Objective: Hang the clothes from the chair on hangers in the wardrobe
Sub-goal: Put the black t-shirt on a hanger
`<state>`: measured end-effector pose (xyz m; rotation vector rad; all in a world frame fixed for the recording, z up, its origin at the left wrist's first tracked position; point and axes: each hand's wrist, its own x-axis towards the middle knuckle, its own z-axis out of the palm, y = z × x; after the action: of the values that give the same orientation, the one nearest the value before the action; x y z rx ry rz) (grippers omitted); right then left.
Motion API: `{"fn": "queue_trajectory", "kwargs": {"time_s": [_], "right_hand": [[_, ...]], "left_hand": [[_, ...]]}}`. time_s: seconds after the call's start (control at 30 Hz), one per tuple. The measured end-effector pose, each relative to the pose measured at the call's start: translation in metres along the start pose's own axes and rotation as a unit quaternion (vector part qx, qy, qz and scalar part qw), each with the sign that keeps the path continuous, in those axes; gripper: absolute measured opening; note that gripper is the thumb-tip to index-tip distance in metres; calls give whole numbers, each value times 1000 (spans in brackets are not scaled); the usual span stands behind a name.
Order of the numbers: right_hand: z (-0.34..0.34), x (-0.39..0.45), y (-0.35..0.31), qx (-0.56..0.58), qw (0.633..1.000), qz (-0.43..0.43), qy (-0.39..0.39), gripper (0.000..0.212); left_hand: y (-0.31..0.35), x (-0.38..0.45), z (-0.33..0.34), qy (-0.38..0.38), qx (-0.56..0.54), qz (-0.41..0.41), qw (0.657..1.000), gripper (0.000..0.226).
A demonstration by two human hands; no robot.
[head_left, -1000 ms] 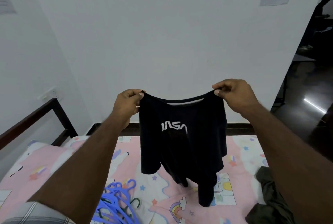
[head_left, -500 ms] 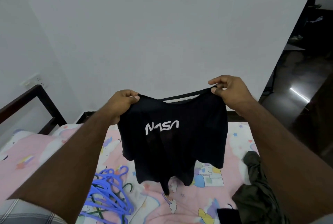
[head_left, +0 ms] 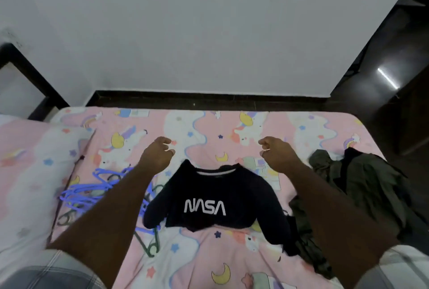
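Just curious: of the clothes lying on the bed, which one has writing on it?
The black T-shirt lying flat between the two arms, with NASA in white across its chest. The dark olive garment crumpled to its right shows no lettering.

Black T-shirt (head_left: 216, 198), pink unicorn-print sheet (head_left: 209, 133)

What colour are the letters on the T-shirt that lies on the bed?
White, on the black T-shirt; the head view shows it.

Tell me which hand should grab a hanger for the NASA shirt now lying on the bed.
Left. The left hand holds nothing and its forearm passes right over the blue hangers beside the NASA shirt. The right hand hovers on the far side, near the olive garment.
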<state>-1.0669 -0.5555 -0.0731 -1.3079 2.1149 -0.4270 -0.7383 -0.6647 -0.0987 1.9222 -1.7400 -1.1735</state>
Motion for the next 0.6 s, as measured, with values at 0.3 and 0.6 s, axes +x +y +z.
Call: {"fn": "queue_trajectory", "kwargs": {"time_s": [0.3, 0.6], "right_hand": [[97, 5, 33, -70, 993, -3, -93, 54], [162, 7, 41, -93, 982, -13, -162, 58]], "left_hand": [[-76, -6, 72, -54, 79, -14, 995, 49], [-117, -29, 101, -82, 110, -61, 989, 56]]}}
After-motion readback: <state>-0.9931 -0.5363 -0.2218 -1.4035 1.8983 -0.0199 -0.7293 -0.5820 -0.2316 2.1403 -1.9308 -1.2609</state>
